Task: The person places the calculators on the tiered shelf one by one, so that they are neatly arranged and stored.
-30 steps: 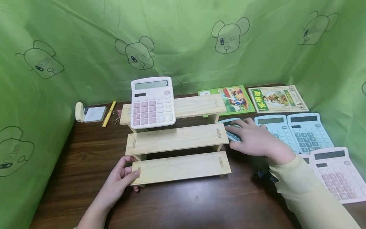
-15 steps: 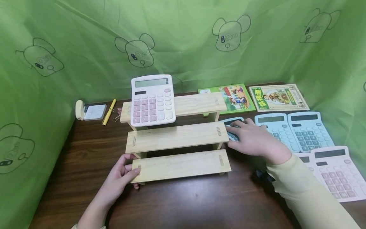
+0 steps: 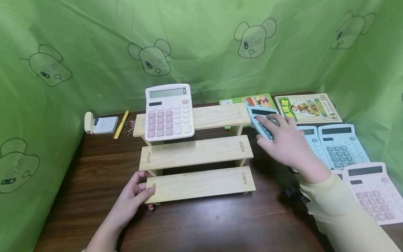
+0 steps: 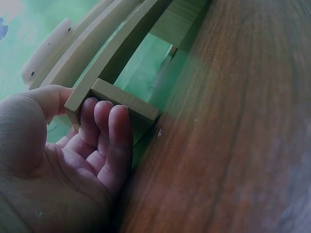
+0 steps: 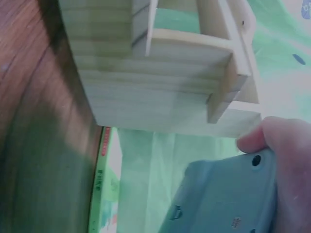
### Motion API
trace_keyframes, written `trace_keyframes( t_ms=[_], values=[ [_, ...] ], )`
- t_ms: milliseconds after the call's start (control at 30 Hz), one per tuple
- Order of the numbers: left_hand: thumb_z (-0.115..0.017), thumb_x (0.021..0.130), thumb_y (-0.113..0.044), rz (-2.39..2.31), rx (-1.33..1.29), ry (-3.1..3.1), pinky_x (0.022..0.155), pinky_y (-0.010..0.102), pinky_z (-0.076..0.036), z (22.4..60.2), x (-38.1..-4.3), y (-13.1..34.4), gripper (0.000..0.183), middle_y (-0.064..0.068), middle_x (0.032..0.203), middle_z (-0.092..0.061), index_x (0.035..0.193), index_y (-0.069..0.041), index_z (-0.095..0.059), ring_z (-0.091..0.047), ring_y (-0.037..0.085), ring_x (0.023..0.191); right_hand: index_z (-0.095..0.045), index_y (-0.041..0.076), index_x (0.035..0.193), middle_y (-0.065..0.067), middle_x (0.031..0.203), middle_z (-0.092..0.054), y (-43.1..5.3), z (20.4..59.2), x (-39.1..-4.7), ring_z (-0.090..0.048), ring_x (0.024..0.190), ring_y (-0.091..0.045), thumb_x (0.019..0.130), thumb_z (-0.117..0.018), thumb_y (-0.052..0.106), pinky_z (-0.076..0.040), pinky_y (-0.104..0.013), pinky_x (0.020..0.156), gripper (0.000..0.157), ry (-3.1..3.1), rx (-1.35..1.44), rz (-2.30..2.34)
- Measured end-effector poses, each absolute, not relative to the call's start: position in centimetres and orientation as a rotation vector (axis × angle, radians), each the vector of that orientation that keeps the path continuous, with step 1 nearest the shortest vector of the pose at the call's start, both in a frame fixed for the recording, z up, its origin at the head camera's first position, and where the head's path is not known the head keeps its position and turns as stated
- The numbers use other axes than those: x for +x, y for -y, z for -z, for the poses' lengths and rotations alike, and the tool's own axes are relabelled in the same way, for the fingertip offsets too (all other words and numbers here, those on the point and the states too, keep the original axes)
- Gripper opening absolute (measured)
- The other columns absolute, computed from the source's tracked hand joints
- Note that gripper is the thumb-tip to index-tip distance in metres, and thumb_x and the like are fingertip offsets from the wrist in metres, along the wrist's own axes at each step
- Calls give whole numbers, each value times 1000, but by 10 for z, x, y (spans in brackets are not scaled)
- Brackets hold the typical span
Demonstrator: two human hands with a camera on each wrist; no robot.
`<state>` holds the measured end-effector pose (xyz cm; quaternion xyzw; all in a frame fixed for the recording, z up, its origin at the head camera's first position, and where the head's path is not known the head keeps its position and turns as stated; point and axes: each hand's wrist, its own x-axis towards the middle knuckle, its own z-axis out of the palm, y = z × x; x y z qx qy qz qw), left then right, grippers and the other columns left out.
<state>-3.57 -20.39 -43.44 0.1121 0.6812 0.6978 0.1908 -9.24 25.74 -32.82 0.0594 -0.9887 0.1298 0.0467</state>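
Note:
A three-step wooden stand [image 3: 201, 184] stands in the middle of the table in the head view. My left hand [image 3: 130, 197] grips the left end of its lowest step, thumb on top; in the left wrist view several fingers curl under the board [image 4: 114, 56]. A white calculator with pink keys [image 3: 169, 112] leans upright on the left of the top step. My right hand [image 3: 284, 141] holds a blue calculator [image 3: 262, 117], tilted, beside the top step's right end. The right wrist view shows that calculator's back [image 5: 223, 194], apart from the table, with the thumb at its edge.
Two more blue calculators [image 3: 338, 147] and pink-keyed ones [image 3: 368, 192] lie at the right. Behind are a green picture book [image 3: 264, 101] and a yellowish box or book [image 3: 306, 107]. A notepad [image 3: 105, 125], yellow pen [image 3: 121, 125] and binder clips lie left. Green cloth [image 3: 201, 45] surrounds the table.
My right hand has lifted the blue calculator from low beside the middle step up to the top step's right end. The left hand has kept its grip in place.

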Motion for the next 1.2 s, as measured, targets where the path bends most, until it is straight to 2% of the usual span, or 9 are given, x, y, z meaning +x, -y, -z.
trace_keyframes(
  t_ms=[167, 267, 400, 533, 800, 1200],
  values=[
    [-55, 98, -5, -1968, 302, -1915, 49, 43, -55, 433, -35, 203, 36, 25, 95, -66, 127, -5, -33, -64, 26, 63, -36, 34, 149, -12, 147, -35, -253, 318, -87, -28, 123, -40, 92, -55, 44, -34, -61, 79, 62, 2882, 154, -551],
    [-55, 98, -5, -1972, 299, -1905, 49, 44, -55, 433, -34, 203, 36, 24, 94, -66, 127, -6, -33, -64, 25, 63, -39, 30, 149, -13, 147, -33, -251, 312, -84, -25, 128, -40, 90, -60, 39, -30, -64, 87, 63, 2789, 170, -641],
    [-55, 99, -5, -1981, 324, -1908, 48, 44, -55, 434, -35, 204, 35, 24, 92, -66, 126, -5, -33, -63, 25, 60, -44, 25, 146, -12, 147, -33, -249, 306, -82, -24, 130, -36, 86, -65, 33, -29, -61, 93, 64, 2673, 225, -714],
    [-54, 99, -5, -1976, 339, -1902, 48, 44, -55, 434, -36, 204, 34, 25, 92, -66, 125, -4, -33, -63, 25, 60, -46, 24, 145, -10, 147, -33, -243, 303, -80, -25, 130, -35, 83, -69, 31, -30, -60, 93, 66, 2629, 262, -733],
    [-54, 99, -5, -1977, 333, -1904, 48, 44, -55, 433, -35, 203, 37, 25, 91, -65, 127, -2, -31, -63, 27, 60, -53, 23, 139, -13, 141, -39, -225, 300, -86, -30, 124, -38, 76, -73, 31, -35, -54, 85, 66, 2535, 364, -666],
    [-54, 99, -5, -1977, 314, -1908, 50, 45, -55, 432, -34, 205, 38, 26, 93, -64, 128, -2, -30, -64, 29, 63, -56, 20, 136, -16, 136, -42, -210, 290, -94, -33, 115, -40, 75, -71, 36, -33, -53, 86, 64, 2447, 430, -642]
  ],
)
